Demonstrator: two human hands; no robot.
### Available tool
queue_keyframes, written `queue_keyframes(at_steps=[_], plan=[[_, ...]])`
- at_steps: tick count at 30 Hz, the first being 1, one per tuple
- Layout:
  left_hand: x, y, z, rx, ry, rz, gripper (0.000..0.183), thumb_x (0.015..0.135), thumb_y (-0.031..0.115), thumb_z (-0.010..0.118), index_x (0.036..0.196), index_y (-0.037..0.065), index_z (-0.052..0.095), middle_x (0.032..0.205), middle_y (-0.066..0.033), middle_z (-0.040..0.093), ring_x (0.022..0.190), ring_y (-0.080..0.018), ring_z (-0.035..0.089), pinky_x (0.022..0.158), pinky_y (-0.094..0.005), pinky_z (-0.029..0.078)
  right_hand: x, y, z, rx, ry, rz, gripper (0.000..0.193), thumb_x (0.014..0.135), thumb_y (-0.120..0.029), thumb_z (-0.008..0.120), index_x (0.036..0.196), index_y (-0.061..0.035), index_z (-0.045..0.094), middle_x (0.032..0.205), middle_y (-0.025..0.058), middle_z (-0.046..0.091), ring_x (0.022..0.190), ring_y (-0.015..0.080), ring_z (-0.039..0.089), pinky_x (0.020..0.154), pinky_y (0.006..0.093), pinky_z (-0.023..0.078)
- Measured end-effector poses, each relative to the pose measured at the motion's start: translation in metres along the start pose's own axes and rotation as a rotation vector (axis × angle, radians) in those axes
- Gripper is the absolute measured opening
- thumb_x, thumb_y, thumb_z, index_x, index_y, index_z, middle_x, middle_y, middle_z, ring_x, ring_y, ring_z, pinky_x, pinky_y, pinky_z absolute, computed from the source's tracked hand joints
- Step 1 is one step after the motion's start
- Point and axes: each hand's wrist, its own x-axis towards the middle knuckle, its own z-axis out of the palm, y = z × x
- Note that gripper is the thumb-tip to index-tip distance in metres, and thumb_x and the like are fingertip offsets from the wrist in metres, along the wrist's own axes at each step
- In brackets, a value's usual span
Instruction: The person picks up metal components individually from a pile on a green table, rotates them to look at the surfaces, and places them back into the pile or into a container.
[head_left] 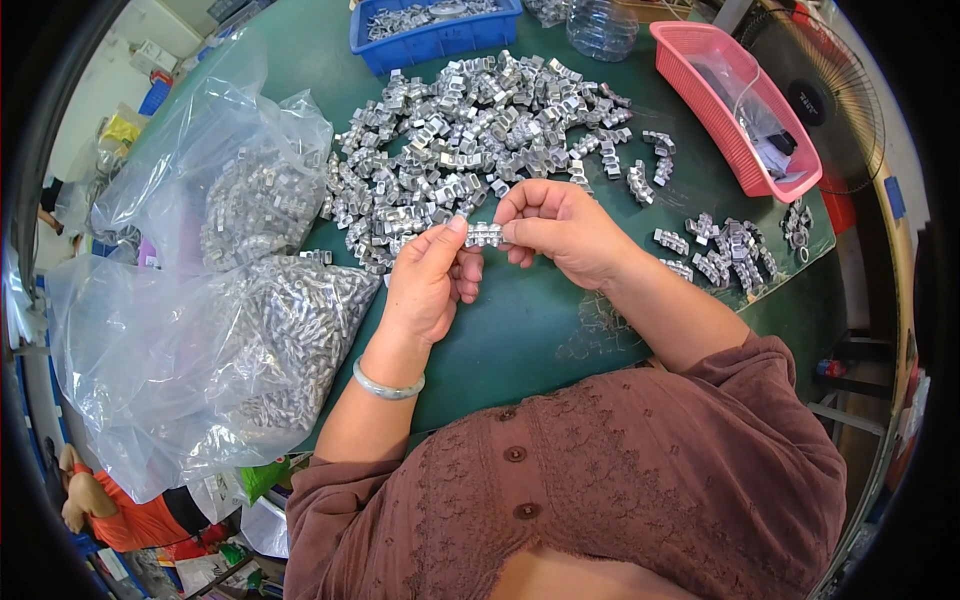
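A short chain of silvery metal links (484,235) is held level between my two hands, over the near side of a big heap of similar metal pieces (450,140). My left hand (430,275) pinches its left end between thumb and fingers. At the other end, my right hand (560,230) grips with thumb and curled fingers. How the links join is too small to make out. A smaller group of linked pieces (735,255) lies to the right of my right forearm.
Clear plastic bags full of metal parts (290,330) lie on the green table (490,350) at left. A blue bin (435,42) stands at the back, beside a clear plastic jar (602,30). At the right are a pink basket (700,95) and a fan (815,100). Another person (130,510) is at lower left.
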Motion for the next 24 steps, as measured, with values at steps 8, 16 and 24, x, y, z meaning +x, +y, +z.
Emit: queue_keyframes(at_steps=[8,16,24], plan=[[-0.0001,0.0006,-0.0006,-0.014,-0.022,0.003,0.026,0.086,0.029,0.051,0.073,0.007,0.054,0.055,-0.0009,0.052,0.044,-0.0076,0.046,0.041,-0.019,0.037,0.0007,0.0021,-0.0001,0.004,0.012,-0.069,0.011,0.075,-0.003,0.056,0.085,-0.0018,0.053,0.07,0.002,0.055,0.06,0.0081,0.052,0.054,0.0197,0.042],[0.0005,-0.0016,-0.0042,-0.101,-0.09,0.072,0.019,0.087,0.024,0.05,0.078,0.007,0.054,0.06,-0.0016,0.054,0.048,-0.0082,0.048,0.045,-0.02,0.04,-0.0017,0.0,0.0012,-0.069,-0.019,-0.172,0.013,0.076,-0.004,0.057,0.088,-0.0014,0.052,0.076,0.0015,0.054,0.067,0.0064,0.051,0.06,0.0198,0.043],[0.0003,-0.0008,-0.0049,-0.128,-0.136,0.099,0.017,0.087,0.021,0.048,0.084,0.006,0.055,0.065,-0.0033,0.056,0.054,-0.0098,0.052,0.051,-0.0216,0.044,-0.0028,0.0002,-0.0001,-0.058,-0.035,-0.193,0.012,0.076,-0.002,0.057,0.087,-0.0014,0.054,0.077,0.0004,0.054,0.07,0.0059,0.051,0.063,0.0194,0.043]])
